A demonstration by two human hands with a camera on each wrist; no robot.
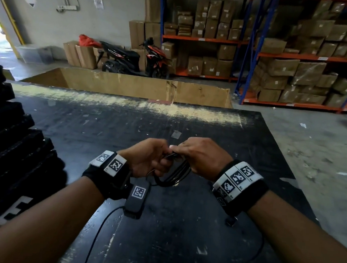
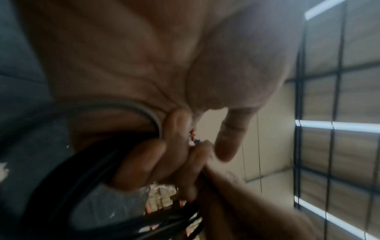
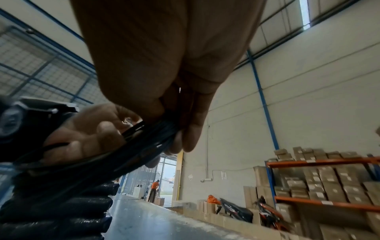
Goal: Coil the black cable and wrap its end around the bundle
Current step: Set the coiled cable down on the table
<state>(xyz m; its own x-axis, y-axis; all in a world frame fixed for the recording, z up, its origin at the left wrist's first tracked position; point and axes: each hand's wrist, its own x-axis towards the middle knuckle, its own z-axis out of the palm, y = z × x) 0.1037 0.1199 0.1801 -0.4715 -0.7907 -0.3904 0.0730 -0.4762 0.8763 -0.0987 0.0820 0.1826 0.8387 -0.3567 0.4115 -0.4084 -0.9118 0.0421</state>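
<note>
Above the scuffed black tabletop, the left hand and right hand both grip the coiled black cable.

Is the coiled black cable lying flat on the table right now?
No, the black cable hangs in loops above the table, held between the left hand and the right hand.
</note>
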